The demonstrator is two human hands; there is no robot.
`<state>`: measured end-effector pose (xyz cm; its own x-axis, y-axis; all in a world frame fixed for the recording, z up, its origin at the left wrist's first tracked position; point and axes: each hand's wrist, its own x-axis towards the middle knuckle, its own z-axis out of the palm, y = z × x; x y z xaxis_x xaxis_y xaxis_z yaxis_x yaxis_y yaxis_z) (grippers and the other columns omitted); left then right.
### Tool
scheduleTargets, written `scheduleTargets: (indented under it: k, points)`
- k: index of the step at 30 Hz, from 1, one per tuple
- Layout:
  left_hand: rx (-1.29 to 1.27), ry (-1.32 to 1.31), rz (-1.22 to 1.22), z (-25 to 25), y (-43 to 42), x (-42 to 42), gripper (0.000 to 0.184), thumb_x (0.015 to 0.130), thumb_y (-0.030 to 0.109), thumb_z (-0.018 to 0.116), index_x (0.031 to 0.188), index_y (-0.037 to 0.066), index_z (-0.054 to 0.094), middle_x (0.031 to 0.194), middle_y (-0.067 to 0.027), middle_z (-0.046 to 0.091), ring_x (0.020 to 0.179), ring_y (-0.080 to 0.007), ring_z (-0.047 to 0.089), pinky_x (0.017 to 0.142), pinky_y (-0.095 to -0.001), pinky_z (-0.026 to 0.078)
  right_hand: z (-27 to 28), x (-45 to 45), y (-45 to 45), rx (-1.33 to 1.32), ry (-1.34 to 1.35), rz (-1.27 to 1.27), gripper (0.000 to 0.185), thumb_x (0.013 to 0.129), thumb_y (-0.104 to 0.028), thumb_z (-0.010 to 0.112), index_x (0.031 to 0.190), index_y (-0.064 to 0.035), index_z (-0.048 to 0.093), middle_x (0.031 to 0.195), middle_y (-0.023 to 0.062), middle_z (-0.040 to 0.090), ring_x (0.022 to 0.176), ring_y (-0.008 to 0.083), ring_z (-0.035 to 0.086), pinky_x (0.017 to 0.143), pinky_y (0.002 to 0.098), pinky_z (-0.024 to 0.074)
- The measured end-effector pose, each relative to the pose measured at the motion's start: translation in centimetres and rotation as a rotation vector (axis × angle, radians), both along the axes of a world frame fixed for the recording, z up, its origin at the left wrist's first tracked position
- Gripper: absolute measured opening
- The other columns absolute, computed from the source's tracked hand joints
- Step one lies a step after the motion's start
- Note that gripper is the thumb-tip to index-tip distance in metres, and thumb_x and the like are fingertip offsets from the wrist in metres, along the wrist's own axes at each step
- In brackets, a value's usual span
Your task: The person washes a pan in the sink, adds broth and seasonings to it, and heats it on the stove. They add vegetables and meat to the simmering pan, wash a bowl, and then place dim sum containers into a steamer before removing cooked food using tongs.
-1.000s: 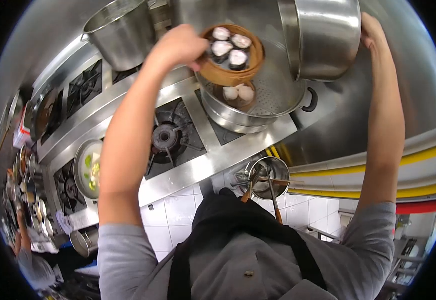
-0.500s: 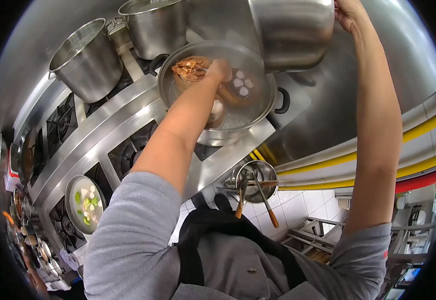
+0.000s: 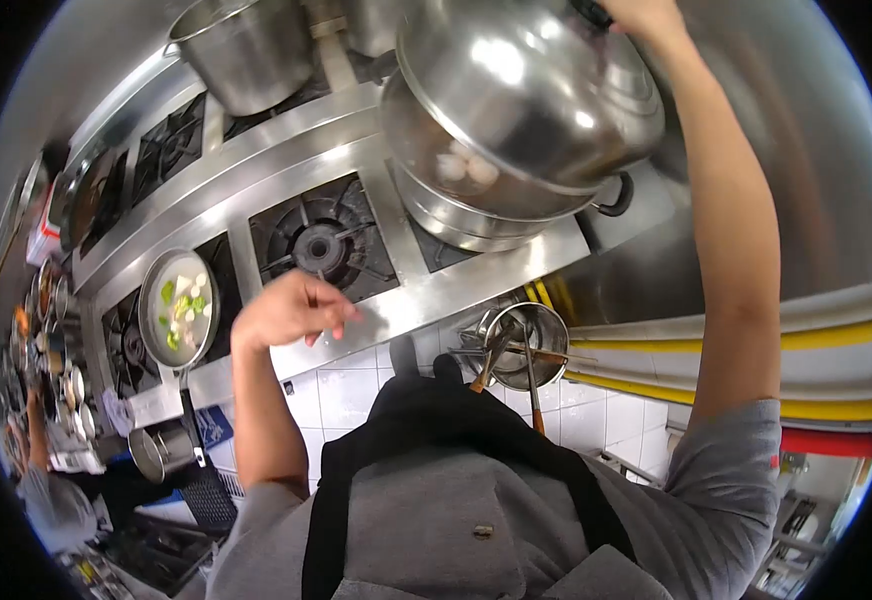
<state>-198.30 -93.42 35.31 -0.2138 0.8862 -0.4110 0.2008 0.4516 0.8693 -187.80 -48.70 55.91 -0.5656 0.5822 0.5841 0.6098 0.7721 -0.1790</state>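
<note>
My right hand (image 3: 646, 14) grips the black knob (image 3: 590, 12) of a large domed steel lid (image 3: 516, 90). The lid is tilted over a wide steel steamer pot (image 3: 466, 220) and covers most of it. Through the gap at the front left, pale round food pieces (image 3: 466, 168) show inside; whatever else is in the pot is hidden. My left hand (image 3: 294, 312) hovers in front of an unlit-looking burner (image 3: 322, 245), away from the pot. It holds nothing, its fingers loosely bent and slightly blurred.
A long-handled pan (image 3: 151, 335) with green and white pieces in liquid sits on the left burner. A tall steel pot (image 3: 241, 60) stands behind. Below the stove edge, a steel pot (image 3: 546, 335) holds wooden-handled utensils. Another person (image 3: 51, 500) is at far left.
My left hand has come out of the pot and moved down to the left. The lid in my right hand has swung left and down over the pot. My view has shifted.
</note>
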Motion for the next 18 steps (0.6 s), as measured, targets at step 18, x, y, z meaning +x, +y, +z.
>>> scheduleTargets:
  k: [18]
  points:
    - [-0.135,-0.066,0.665,-6.1,-12.2,18.8,0.026,0.095,0.026,0.062,0.099,0.003,0.075,0.067,0.0005,0.066,0.049,-0.0045,0.046,0.046,-0.0211,0.039,-7.6,-2.5,-4.2,-0.059,-0.130,0.130,0.022,0.081,-0.010,0.059,0.092,0.0061,0.068,0.099,0.0308,0.066,0.097,0.0434,0.065,0.084,0.0485,0.0537]
